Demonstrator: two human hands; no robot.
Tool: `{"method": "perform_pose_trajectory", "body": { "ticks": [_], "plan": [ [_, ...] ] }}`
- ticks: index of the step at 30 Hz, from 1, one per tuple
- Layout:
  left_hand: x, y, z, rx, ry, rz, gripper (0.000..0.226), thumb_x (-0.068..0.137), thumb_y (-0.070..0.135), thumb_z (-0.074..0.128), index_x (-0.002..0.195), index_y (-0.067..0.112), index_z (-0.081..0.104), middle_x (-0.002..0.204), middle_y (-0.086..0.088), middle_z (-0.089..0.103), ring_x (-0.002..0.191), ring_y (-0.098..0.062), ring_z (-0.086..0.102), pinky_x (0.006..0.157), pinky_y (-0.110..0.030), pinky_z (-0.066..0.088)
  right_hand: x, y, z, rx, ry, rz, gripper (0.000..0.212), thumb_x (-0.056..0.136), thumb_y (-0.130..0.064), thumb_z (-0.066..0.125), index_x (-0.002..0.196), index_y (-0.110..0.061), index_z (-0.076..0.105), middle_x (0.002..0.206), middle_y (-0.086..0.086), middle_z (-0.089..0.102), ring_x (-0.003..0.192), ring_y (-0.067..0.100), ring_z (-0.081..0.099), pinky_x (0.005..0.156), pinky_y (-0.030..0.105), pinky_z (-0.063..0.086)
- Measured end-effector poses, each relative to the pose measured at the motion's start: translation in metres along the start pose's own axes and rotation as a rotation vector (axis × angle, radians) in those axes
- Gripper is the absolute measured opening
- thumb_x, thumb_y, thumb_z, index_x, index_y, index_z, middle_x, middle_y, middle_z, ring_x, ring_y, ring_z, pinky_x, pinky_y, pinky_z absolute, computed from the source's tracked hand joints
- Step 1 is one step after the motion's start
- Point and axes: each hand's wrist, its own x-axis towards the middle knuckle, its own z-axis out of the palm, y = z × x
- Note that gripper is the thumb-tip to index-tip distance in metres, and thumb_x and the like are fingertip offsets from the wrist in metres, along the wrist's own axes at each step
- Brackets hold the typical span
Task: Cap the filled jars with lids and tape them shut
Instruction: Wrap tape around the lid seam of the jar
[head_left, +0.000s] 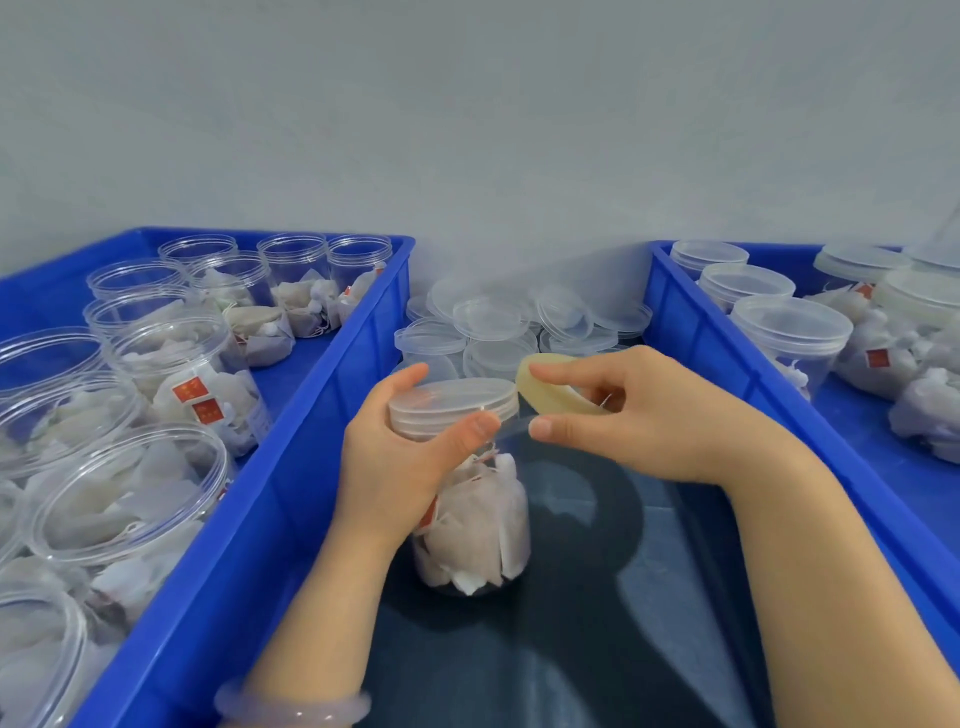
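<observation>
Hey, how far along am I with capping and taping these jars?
Done: capped jars stand in the right bin. In hand: the left hand grips a lidded jar, the right hand holds the tape roll beside its lid. Left: many open filled jars in the left bin; loose lids wait behind.

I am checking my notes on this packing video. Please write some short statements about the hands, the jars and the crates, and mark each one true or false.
1. The jar between the hands already has a lid on it. True.
2. The right hand holds a tape roll. True.
3. All jars in the left crate are capped. False: the open jars there have no lids.
4. The left hand hangs free and touches nothing. False: it grips the jar at its top.
5. Loose lids lie piled behind the jar. True.
</observation>
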Motion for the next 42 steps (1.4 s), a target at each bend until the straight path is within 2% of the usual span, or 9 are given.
{"method": "perform_pose_trajectory", "body": {
  "ticks": [2, 5, 12, 18, 24, 29, 33, 37, 42],
  "plan": [
    [-0.001, 0.000, 0.001, -0.053, -0.072, -0.032, 0.085, 0.036, 0.046, 0.092, 0.112, 0.027, 0.059, 0.107, 0.004, 0.065, 0.084, 0.003, 0.067, 0.058, -0.009, 0.050, -0.002, 0.001, -0.002, 0.010, 0.034, 0.037, 0.063, 0.059, -0.070, 0.059, 0.117, -0.046, 0.062, 0.072, -0.015, 0.058, 0.067, -0.010, 0.049, 0.065, 0.013, 0.038],
    [0.000, -0.002, 0.001, -0.096, -0.105, -0.044, 0.069, 0.045, 0.040, 0.085, 0.108, 0.029, 0.060, 0.107, 0.004, 0.066, 0.086, -0.001, 0.068, 0.060, -0.012, 0.052, -0.001, 0.001, 0.000, 0.048, 0.002, 0.084, 0.061, 0.055, -0.072, 0.061, 0.111, -0.047, 0.065, 0.064, -0.021, 0.054, 0.056, -0.016, 0.050, 0.065, 0.013, 0.036],
    [-0.001, -0.004, -0.002, -0.081, -0.136, -0.024, 0.075, 0.041, 0.055, 0.075, 0.110, 0.029, 0.061, 0.106, 0.004, 0.069, 0.095, -0.011, 0.069, 0.073, -0.019, 0.054, 0.003, 0.001, 0.002, 0.064, -0.033, 0.105, 0.077, 0.046, -0.080, 0.058, 0.112, -0.041, 0.067, 0.072, -0.016, 0.056, 0.061, -0.003, 0.050, 0.072, 0.021, 0.040],
    [-0.001, -0.007, -0.003, -0.066, -0.192, -0.021, 0.110, 0.024, 0.080, 0.077, 0.118, 0.026, 0.057, 0.111, 0.006, 0.068, 0.101, -0.011, 0.066, 0.076, -0.019, 0.053, 0.002, 0.000, 0.001, 0.066, -0.039, 0.117, 0.094, 0.036, -0.084, 0.051, 0.118, -0.040, 0.063, 0.083, -0.013, 0.061, 0.067, -0.002, 0.053, 0.079, 0.024, 0.045],
    [0.000, -0.007, -0.005, -0.085, -0.237, -0.072, 0.107, 0.024, 0.067, 0.084, 0.120, 0.035, 0.049, 0.121, 0.006, 0.060, 0.105, -0.008, 0.064, 0.076, -0.018, 0.053, 0.003, -0.005, 0.005, 0.019, -0.037, 0.150, 0.088, 0.054, -0.080, 0.058, 0.130, -0.034, 0.055, 0.078, -0.022, 0.051, 0.070, -0.002, 0.050, 0.081, 0.025, 0.042],
    [0.000, -0.005, -0.004, -0.119, -0.176, -0.034, 0.072, 0.049, 0.037, 0.082, 0.115, 0.035, 0.053, 0.116, 0.000, 0.062, 0.092, -0.004, 0.068, 0.067, -0.013, 0.051, 0.001, -0.010, 0.007, -0.010, -0.088, 0.221, 0.070, 0.062, -0.080, 0.052, 0.113, -0.034, 0.064, 0.069, -0.012, 0.063, 0.065, 0.002, 0.058, 0.067, 0.025, 0.047],
    [-0.001, -0.002, 0.004, -0.080, -0.090, -0.052, 0.080, 0.034, 0.054, 0.080, 0.107, 0.037, 0.054, 0.113, 0.008, 0.064, 0.093, -0.004, 0.067, 0.069, -0.018, 0.052, 0.002, -0.016, 0.013, -0.101, -0.081, 0.165, 0.067, 0.069, -0.079, 0.044, 0.090, -0.019, 0.067, 0.068, -0.007, 0.059, 0.065, 0.010, 0.057, 0.060, 0.027, 0.046],
    [0.000, -0.002, 0.003, -0.143, -0.044, -0.079, 0.080, 0.033, 0.053, 0.079, 0.108, 0.040, 0.055, 0.114, 0.006, 0.066, 0.098, -0.012, 0.067, 0.073, -0.024, 0.053, -0.002, -0.013, 0.005, -0.011, -0.242, 0.127, 0.042, 0.085, -0.053, 0.054, 0.116, -0.025, 0.059, 0.086, -0.008, 0.062, 0.077, 0.010, 0.062, 0.082, 0.036, 0.053],
    [0.000, -0.003, -0.001, -0.233, -0.064, -0.104, 0.079, 0.036, 0.044, 0.081, 0.110, 0.037, 0.056, 0.109, -0.003, 0.069, 0.089, -0.018, 0.071, 0.063, -0.022, 0.054, -0.007, -0.011, -0.004, 0.137, -0.295, 0.087, 0.047, 0.084, -0.052, 0.053, 0.130, -0.041, 0.052, 0.080, -0.009, 0.066, 0.060, 0.001, 0.060, 0.070, 0.022, 0.052]
  ]
}}
